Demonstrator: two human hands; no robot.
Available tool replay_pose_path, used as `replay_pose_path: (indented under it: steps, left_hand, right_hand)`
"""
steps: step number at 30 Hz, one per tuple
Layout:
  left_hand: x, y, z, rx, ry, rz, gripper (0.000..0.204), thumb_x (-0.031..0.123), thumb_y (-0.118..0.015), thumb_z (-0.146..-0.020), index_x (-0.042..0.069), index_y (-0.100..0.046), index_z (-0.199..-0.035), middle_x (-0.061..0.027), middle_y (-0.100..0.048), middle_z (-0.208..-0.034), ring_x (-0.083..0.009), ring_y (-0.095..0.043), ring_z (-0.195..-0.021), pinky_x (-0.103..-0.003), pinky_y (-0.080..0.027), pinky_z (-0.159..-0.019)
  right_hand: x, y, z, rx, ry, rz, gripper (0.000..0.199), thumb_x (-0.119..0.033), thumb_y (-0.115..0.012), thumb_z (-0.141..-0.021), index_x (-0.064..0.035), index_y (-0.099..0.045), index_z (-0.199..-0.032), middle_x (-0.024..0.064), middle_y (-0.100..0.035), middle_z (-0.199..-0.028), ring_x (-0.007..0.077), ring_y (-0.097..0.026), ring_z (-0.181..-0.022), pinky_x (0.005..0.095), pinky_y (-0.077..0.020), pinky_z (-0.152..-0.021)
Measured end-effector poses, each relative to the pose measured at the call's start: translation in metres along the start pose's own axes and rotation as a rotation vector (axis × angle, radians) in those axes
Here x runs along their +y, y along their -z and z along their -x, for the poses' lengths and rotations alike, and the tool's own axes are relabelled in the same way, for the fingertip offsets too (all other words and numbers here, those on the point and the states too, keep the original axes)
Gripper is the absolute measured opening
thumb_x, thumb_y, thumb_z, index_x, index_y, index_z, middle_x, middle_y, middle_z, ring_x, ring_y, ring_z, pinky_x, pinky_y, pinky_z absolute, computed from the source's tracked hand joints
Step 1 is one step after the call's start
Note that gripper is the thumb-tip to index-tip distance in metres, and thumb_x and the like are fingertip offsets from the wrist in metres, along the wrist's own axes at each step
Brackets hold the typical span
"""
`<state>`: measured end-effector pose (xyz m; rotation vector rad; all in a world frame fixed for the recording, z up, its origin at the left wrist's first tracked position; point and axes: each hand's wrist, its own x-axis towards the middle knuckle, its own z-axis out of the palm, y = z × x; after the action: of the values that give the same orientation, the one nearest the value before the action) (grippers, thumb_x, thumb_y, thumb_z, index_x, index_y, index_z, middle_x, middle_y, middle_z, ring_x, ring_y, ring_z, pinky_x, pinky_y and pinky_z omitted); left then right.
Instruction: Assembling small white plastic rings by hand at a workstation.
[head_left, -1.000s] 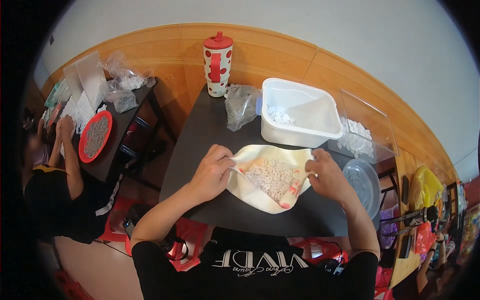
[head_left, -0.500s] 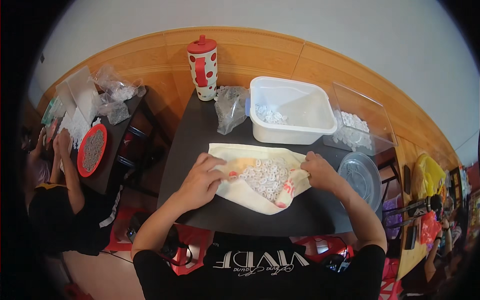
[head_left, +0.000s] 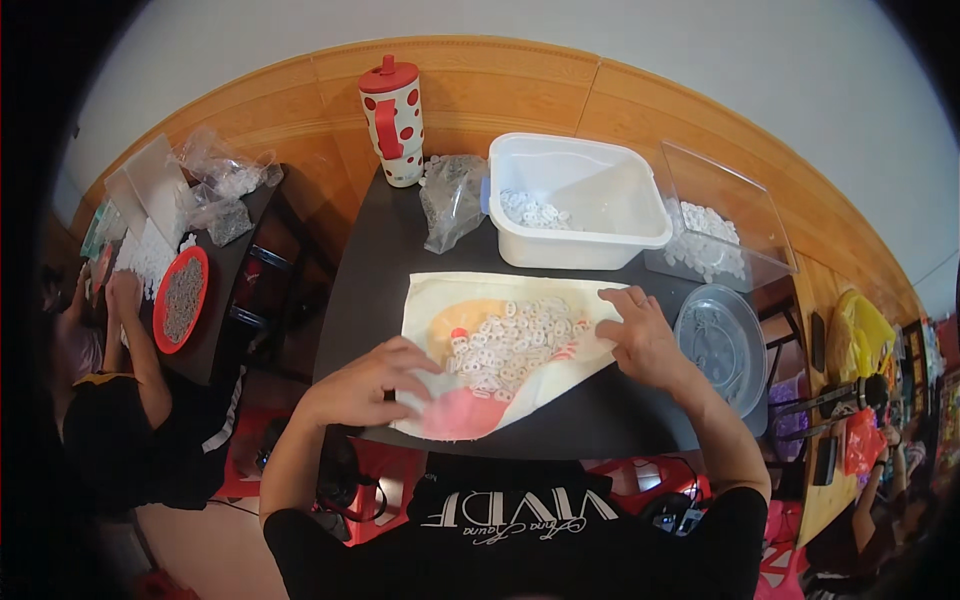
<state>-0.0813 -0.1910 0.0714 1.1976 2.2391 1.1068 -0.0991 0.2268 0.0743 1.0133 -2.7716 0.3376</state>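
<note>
On the dark table lies a cream cloth (head_left: 424, 292) with yellow, red and pink patterns. Many small white ring-shaped pieces (head_left: 505, 345) are heaped on its middle. At the cloth's near left edge, my left hand (head_left: 365, 385) is open with its fingers apart; the cloth beside them is smeared by motion. My right hand (head_left: 645, 335) rests at the cloth's right end, thumb and fingers spread over the edge.
Beyond the cloth stands a white tub (head_left: 580, 248) holding more white pieces. A plastic bag (head_left: 452, 205) and spotted tumbler (head_left: 396, 125) are left of it. Rightward are a clear box (head_left: 765, 235) and round clear basin (head_left: 722, 350). Another person's hands (head_left: 123, 290) work at the left table.
The cloth's near side has come down toward me and lies flatter, with the pieces spread wider. My left hand moved nearer and left; my right hand's fingers have loosened from the cloth.
</note>
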Motion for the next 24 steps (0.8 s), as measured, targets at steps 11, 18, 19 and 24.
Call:
replay_pose_path:
  steps: [11, 18, 19, 24]
  left_hand:
    - [-0.005, -0.044, -0.052, 0.04, 0.012, -0.532, 0.084, 0.043, -0.076, -0.085, 0.014, -0.038, -0.154, -0.0251, -0.021, -0.162, -0.0486, -0.025, -0.147, -0.058, -0.032, -0.111]
    - [-0.017, -0.055, -0.086, -0.086, -0.09, -0.558, 0.09, 0.054, -0.075, -0.081, 0.014, -0.04, -0.153, -0.0241, -0.019, -0.164, -0.05, -0.022, -0.147, -0.058, -0.027, -0.111]
    - [-0.016, -0.054, -0.088, -0.089, -0.091, -0.558, 0.09, 0.054, -0.075, -0.081, 0.014, -0.04, -0.153, -0.0241, -0.019, -0.164, -0.05, -0.022, -0.147, -0.058, -0.027, -0.111]
    - [-0.019, -0.047, -0.087, 0.066, -0.113, -0.491, 0.067, 0.038, -0.08, -0.081, 0.01, -0.057, -0.137, -0.0234, -0.031, -0.158, -0.0486, -0.029, -0.143, -0.056, -0.031, -0.109]
  right_hand:
    - [-0.032, 0.031, 0.069, -0.294, -0.181, 0.088, 0.029, 0.006, -0.059, -0.071, -0.0049, -0.071, -0.094, 0.0228, -0.059, -0.126, 0.0412, -0.056, -0.114, 0.0488, -0.0472, -0.093]
    - [-0.026, -0.02, 0.049, -0.082, -0.308, -0.127, 0.037, 0.002, -0.06, -0.079, -0.0057, -0.066, -0.114, 0.0262, -0.059, -0.123, 0.0466, -0.059, -0.107, 0.0487, -0.0501, -0.094]
    - [-0.025, -0.027, 0.048, -0.106, -0.287, -0.049, 0.036, 0.001, -0.061, -0.08, -0.0058, -0.066, -0.115, 0.0259, -0.059, -0.123, 0.0457, -0.059, -0.107, 0.0489, -0.0502, -0.092]
    - [-0.036, -0.035, 0.05, 0.031, -0.28, -0.003, 0.027, -0.002, -0.064, -0.074, -0.0039, -0.065, -0.1, 0.0194, -0.055, -0.11, 0.0392, -0.056, -0.099, 0.0481, -0.0489, -0.08]
